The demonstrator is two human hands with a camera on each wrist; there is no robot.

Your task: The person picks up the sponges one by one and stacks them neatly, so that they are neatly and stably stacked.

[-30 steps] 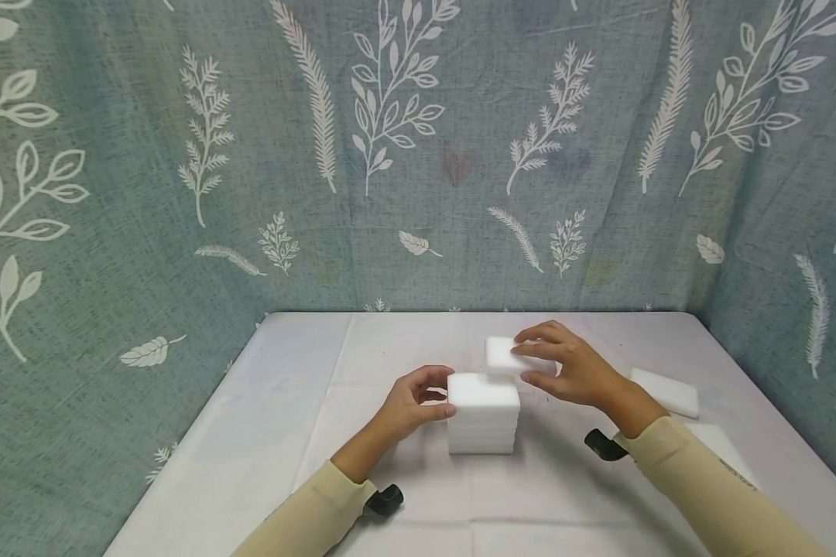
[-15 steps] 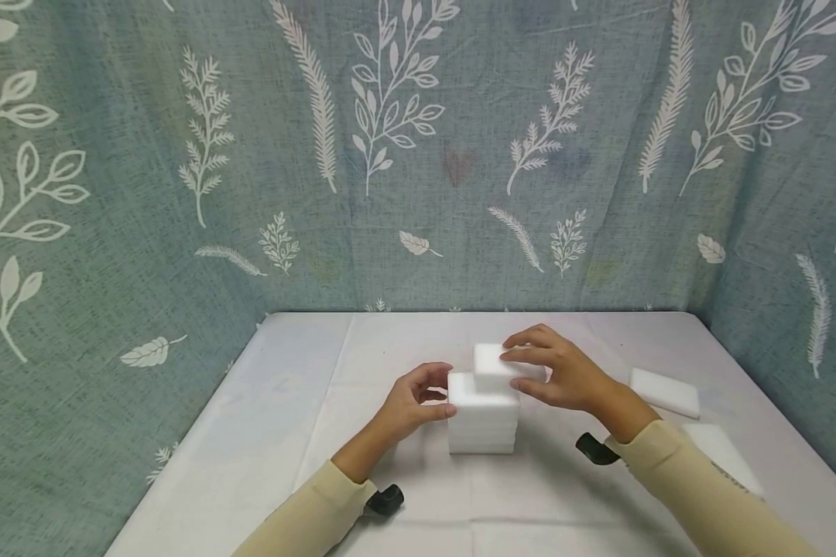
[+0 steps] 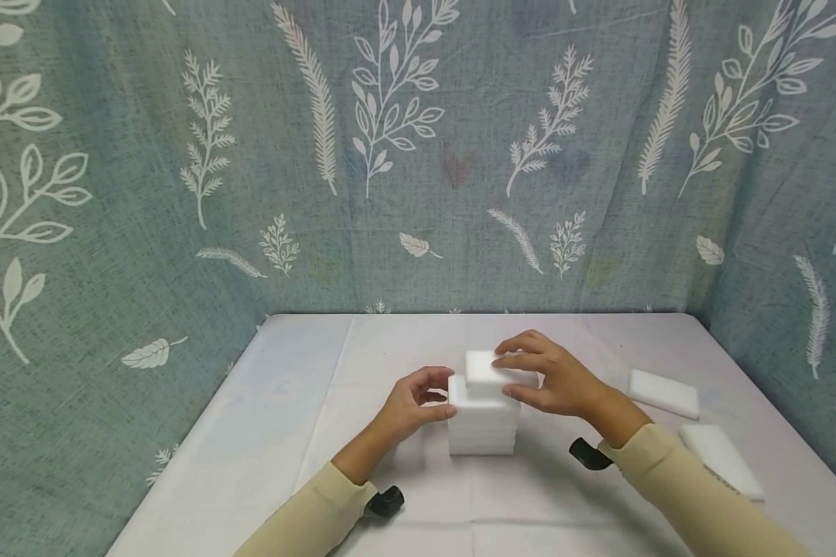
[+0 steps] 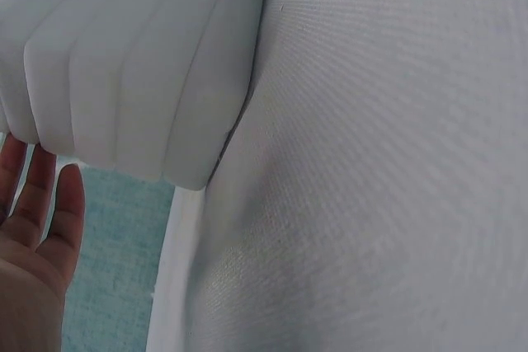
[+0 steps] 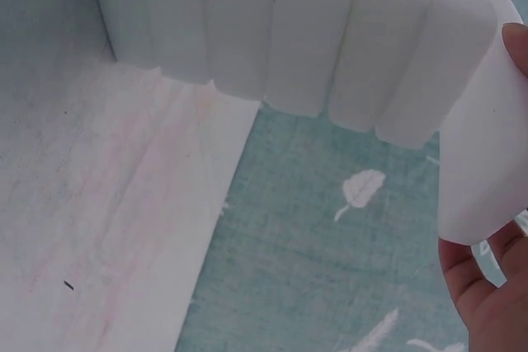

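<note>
The right hand (image 3: 557, 379) pinches a white sponge block (image 3: 479, 374), its long axis left-to-right, over the sponge stack (image 3: 483, 435) but offset rightward; the left hand (image 3: 412, 399) grips the stack's left end

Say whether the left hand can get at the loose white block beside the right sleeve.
Probably not directly: between the left hand, which holds the stack, and the loose white block lie that stack and the right sleeve.

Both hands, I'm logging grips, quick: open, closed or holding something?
Left hand: holding the side of the white stack between thumb and fingers.
Right hand: holding a white block at the stack's top.
</note>
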